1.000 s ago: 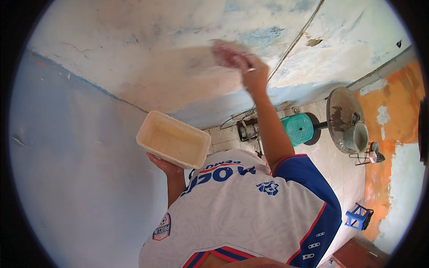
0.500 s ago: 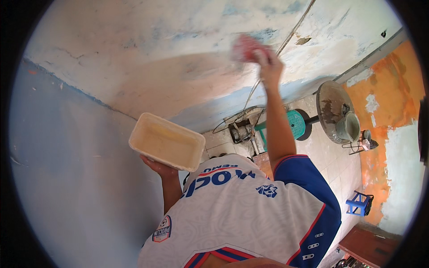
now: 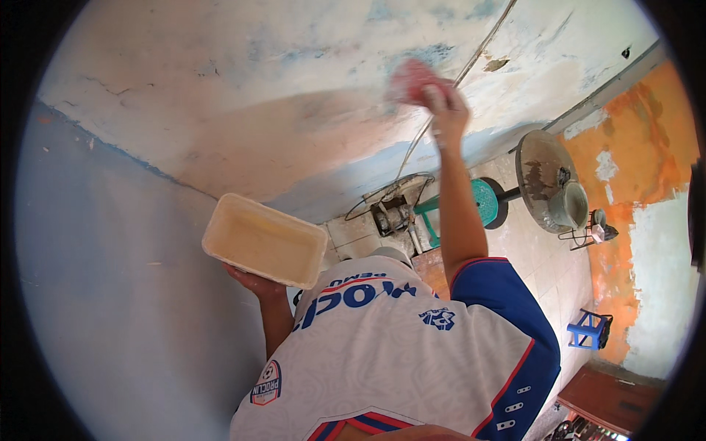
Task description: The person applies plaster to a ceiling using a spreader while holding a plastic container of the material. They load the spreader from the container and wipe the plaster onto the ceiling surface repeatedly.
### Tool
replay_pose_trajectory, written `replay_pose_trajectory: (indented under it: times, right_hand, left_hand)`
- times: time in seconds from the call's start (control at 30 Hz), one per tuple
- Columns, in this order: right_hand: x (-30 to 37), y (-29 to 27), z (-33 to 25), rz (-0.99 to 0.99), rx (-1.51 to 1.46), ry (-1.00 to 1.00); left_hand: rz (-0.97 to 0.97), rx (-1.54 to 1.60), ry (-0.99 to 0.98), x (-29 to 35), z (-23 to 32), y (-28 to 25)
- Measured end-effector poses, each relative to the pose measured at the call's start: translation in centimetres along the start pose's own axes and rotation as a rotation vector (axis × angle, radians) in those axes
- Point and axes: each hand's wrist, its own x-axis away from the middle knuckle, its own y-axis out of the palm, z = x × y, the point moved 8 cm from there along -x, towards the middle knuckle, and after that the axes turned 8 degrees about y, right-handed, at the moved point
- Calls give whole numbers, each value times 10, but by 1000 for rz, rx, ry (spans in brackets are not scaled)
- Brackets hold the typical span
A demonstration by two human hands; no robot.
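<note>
My left hand (image 3: 257, 283) supports a cream rectangular tub (image 3: 265, 239) from below at its near edge, fingers partly hidden behind it. The tub is tilted toward me, and its inside looks cream-coloured with yellowish patches; any contents are hard to make out. Up at the patchy white wall (image 3: 294, 66), my right hand (image 3: 446, 110) is closed round a red pad-like thing (image 3: 413, 82), pale at its left side. Blur hides whether that is a sponge or a bunched cloth, and whether it touches the wall. Whitish smears mark my right fingers and wrist.
A thin cable (image 3: 471, 65) runs down the wall beside my right hand. Below stand a small pump-like machine (image 3: 395, 215), a green stool (image 3: 484, 202) and a round table (image 3: 540, 165) bearing a bucket (image 3: 570, 206). Farther right is a blue stool (image 3: 586, 332). A blue-grey wall (image 3: 118, 257) closes the left side.
The tub and my left hand have shifted slightly left and down. My right hand, still holding the red pad-like thing, has moved a little to the right.
</note>
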Motion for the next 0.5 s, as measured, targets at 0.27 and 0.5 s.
replay_pose_trajectory:
  times: [0.27,0.5]
  right_hand:
    - [18,-17,-53,11,95,-126]
    - [-45,-53,-44,123,35,-162]
  left_hand:
    - [-123,89,8,-3,-22,34]
    - [-131,79,22,17,-60,61]
